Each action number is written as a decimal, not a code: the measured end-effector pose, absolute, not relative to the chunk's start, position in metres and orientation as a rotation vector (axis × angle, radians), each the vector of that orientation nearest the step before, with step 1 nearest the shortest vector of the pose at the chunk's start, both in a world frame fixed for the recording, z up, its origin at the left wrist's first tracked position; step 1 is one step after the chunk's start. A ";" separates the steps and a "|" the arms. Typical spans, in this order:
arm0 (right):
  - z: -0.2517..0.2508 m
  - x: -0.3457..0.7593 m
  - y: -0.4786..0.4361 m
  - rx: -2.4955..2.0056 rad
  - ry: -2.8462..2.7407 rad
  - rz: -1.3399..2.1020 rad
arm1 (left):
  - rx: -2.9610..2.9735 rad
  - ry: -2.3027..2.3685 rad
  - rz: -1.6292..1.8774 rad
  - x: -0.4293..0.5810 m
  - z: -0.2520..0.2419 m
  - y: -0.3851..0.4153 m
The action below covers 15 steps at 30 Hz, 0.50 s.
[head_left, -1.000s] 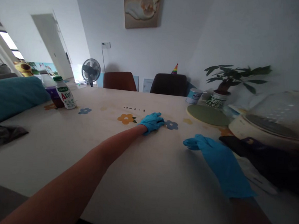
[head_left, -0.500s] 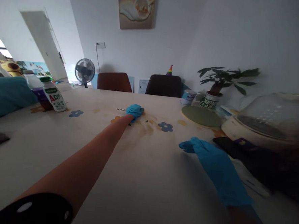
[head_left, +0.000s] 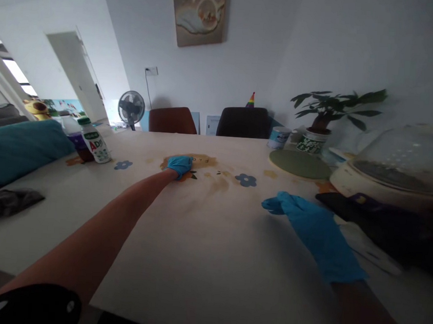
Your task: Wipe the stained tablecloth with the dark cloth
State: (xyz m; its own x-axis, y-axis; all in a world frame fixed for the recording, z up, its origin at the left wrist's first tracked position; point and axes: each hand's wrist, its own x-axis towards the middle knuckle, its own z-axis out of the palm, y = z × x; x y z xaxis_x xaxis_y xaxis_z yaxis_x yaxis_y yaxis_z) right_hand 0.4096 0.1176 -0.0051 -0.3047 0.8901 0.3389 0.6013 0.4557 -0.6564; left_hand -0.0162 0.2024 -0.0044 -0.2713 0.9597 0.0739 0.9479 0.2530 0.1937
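Far out on the white floral tablecloth [head_left: 181,257], my left hand [head_left: 179,166] in a blue glove presses down, its fingers bunched and closed. Whatever lies under or inside that hand is hidden. Around it spreads a wet brown stain [head_left: 211,160], partly over printed letters, with paler smears [head_left: 218,183] nearer me. My right hand [head_left: 297,213], gloved in blue too, hovers over the right side of the table. Its fingers are drawn together and curled, with nothing seen in them.
Left: a white green-capped bottle [head_left: 96,142], a purple-labelled bottle [head_left: 79,141] and a dark cloth [head_left: 10,204]. Right: a green round mat [head_left: 300,164], a can [head_left: 278,137], a potted plant [head_left: 313,141], a domed-lid appliance [head_left: 369,183] and a dark item [head_left: 349,207]. Two chairs [head_left: 173,120] stand behind.
My left hand has slid left across the stain, uncovering more brown liquid and letters to its right. The right hand stays nearly still. The view has shifted slightly left.
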 end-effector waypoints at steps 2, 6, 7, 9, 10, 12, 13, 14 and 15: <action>0.001 0.407 0.115 -1.253 -1.994 0.601 | 1.842 2.438 0.291 -0.019 -0.005 0.195; 0.006 0.401 0.115 -1.230 -1.909 0.734 | 1.808 2.417 0.302 -0.019 -0.004 0.178; 0.005 0.400 0.117 -1.233 -1.874 0.787 | 1.795 2.411 0.315 -0.019 -0.004 0.174; 0.002 0.397 0.123 -1.252 -1.795 0.887 | 1.762 2.398 0.356 -0.018 -0.004 0.167; 0.000 0.396 0.126 -1.262 -1.761 0.911 | 1.741 2.387 0.385 -0.018 -0.004 0.164; -0.004 0.395 0.131 -1.264 -1.733 0.909 | 1.687 2.358 0.470 -0.018 -0.003 0.159; -0.006 0.395 0.133 -1.250 -1.748 0.901 | 1.654 2.338 0.533 -0.019 -0.002 0.158; -0.006 0.395 0.135 -1.236 -1.763 0.888 | 1.614 2.313 0.608 -0.019 0.000 0.158; -0.007 0.396 0.135 -1.222 -1.776 0.880 | 1.567 2.282 0.696 -0.018 0.003 0.158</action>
